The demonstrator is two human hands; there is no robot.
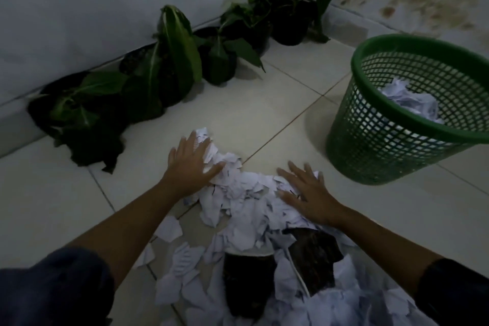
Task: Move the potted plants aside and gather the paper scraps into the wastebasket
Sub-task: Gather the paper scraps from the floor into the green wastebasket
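A heap of torn white paper scraps [246,209] covers the tiled floor in front of me. My left hand [191,164] lies flat with fingers spread on the heap's far left edge. My right hand [307,190] rests flat, fingers apart, on its right side. Neither hand holds anything. The green mesh wastebasket [391,151] stands at the right, tilted toward me, with crumpled paper [407,100] inside. Several potted plants [164,61] in dark pots line the wall at the left and back.
Two dark objects [312,257] poke out of the scraps near me; what they are I cannot tell. The white wall [79,8] runs behind the plants into a corner. Bare tiles [277,103] lie between the heap, the plants and the basket.
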